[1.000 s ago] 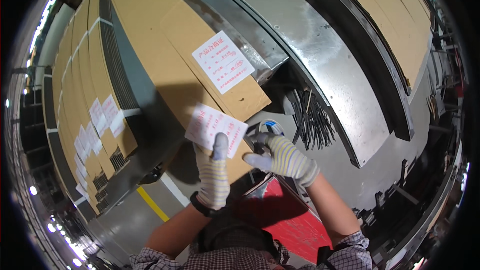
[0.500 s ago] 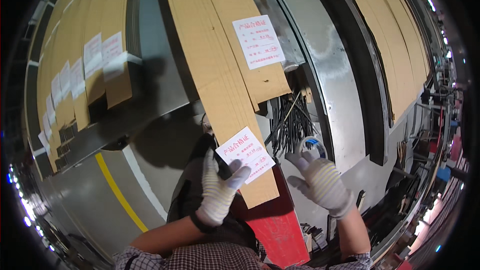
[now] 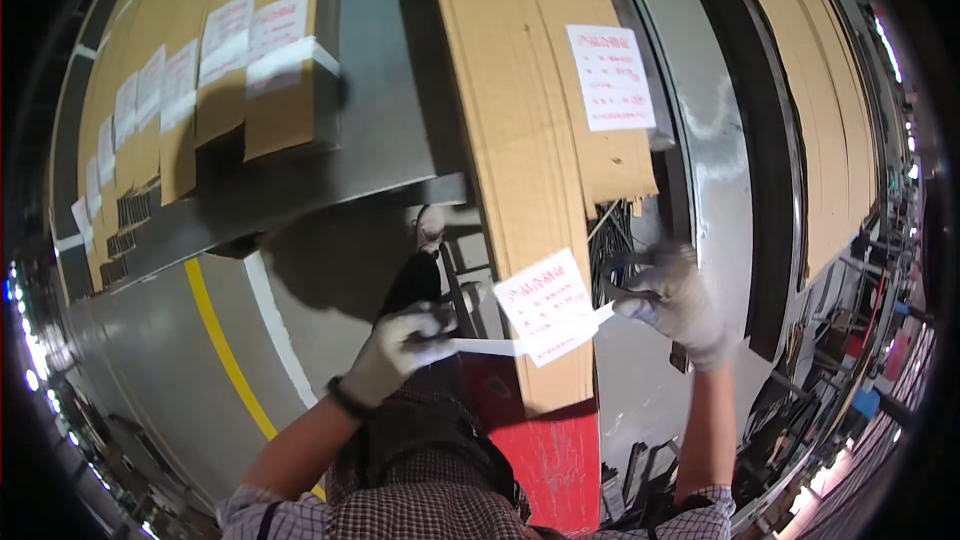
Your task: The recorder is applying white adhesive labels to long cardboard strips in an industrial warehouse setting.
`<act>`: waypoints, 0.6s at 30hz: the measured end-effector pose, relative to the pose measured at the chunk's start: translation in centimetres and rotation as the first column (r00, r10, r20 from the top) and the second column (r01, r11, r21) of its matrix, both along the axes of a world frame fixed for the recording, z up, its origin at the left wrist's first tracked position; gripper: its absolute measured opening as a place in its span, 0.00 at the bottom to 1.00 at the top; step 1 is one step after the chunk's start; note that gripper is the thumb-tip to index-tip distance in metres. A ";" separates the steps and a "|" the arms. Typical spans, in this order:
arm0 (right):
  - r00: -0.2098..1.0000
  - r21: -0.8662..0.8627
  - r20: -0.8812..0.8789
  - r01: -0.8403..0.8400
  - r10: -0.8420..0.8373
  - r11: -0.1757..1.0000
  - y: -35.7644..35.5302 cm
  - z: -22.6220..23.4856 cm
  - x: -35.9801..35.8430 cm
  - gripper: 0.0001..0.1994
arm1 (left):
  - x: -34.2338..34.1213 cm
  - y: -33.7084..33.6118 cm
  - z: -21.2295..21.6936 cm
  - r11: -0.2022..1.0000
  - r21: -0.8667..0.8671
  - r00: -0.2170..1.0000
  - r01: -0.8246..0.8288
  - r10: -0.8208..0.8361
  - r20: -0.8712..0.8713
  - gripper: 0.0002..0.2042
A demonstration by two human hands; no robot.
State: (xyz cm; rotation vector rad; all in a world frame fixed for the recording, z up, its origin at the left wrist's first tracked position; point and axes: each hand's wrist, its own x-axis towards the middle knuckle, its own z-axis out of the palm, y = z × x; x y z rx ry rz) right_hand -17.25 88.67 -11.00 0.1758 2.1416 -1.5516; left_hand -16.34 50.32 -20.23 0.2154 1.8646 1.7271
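White tape strip (image 3: 487, 347) stretched across paper label (image 3: 547, 306) on cardboard stack (image 3: 520, 190). Pinched between both gloved grips: left hand (image 3: 395, 352) at one end, right hand (image 3: 672, 302) at other.

The right hand (image 3: 672, 302) is motion-blurred, so you can't make out its fingers or what it's pinching. The strip of tape (image 3: 530, 340) runs behind the white label (image 3: 548, 306), so its middle is hidden. The print on that label is too small to make out. The dark rods (image 3: 610, 240) sit half hidden behind the cardboard box (image 3: 520, 160).
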 end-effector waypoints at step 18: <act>0.885 0.650 -0.425 0.443 -0.188 0.618 -16.6 -1.4 6.1 0.54 | 0.5 0.5 -0.4 0.843 0.408 0.635 -0.349 -0.108 0.765 0.20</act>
